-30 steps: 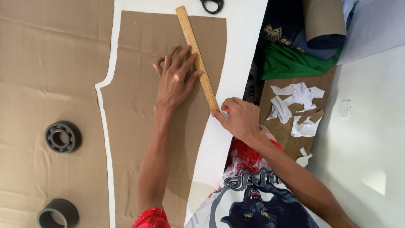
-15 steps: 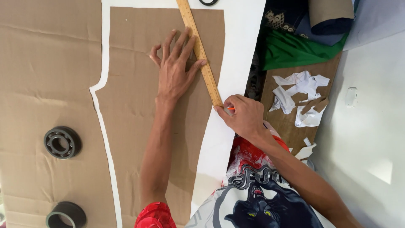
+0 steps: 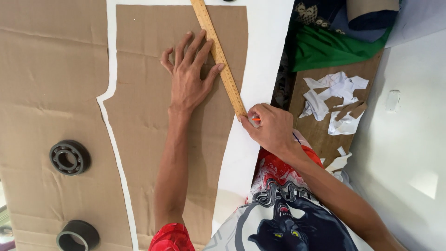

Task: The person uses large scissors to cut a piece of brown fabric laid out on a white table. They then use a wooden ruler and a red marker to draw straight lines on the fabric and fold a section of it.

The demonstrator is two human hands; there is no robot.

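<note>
My left hand point(image 3: 189, 76) lies flat with fingers spread on a brown paper pattern piece point(image 3: 153, 139), its fingertips pressing the edge of a wooden ruler point(image 3: 218, 56). The ruler runs diagonally along the pattern's right edge over white fabric point(image 3: 265, 60). My right hand point(image 3: 272, 128) is closed around a small orange marking tool point(image 3: 256, 120), whose tip sits at the ruler's near end. Most of the tool is hidden in my fingers.
A round metal bearing point(image 3: 70, 157) and a dark ring weight point(image 3: 78, 235) rest on the brown cardboard point(image 3: 46, 93) at left. At right lie green cloth point(image 3: 334, 46), a wooden board point(image 3: 320, 135) with white paper scraps point(image 3: 334, 93), and a white surface point(image 3: 409, 139).
The view has shifted, so everything sits slightly higher and more to the left. My left hand has spread further along the ruler. My right hand stays at the ruler's near end.
</note>
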